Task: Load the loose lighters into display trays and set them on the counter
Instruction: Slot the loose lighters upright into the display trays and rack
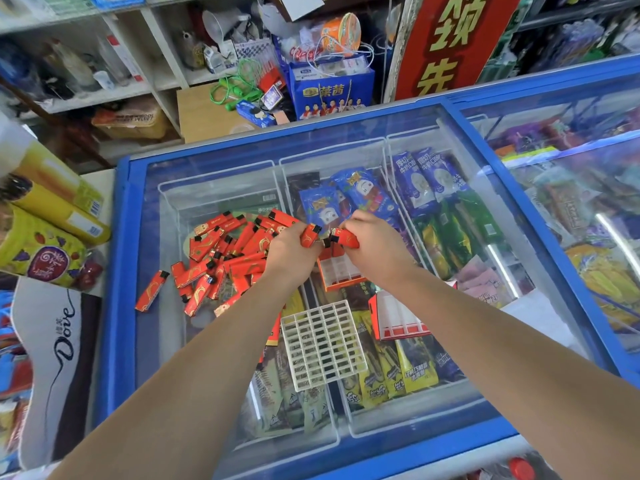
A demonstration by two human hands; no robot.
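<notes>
A heap of loose red lighters (221, 254) lies on the glass lid of a blue freezer (121, 271), left of centre. My left hand (291, 252) grips a red lighter (309, 236) at the heap's right edge. My right hand (374, 244) holds another red lighter (346, 237) just beside it, above an orange display tray (341, 271) with white compartments. A white plastic grid insert (323, 344) lies flat on the glass nearer to me. A second red and white tray (398, 317) lies to its right.
Yellow boxes (59, 209) and a Dove carton (59, 344) crowd the left side. Shelves with goods and a blue bag (329, 88) stand behind the freezer. A second freezer lid (571, 188) runs to the right. Ice cream packs show under the glass.
</notes>
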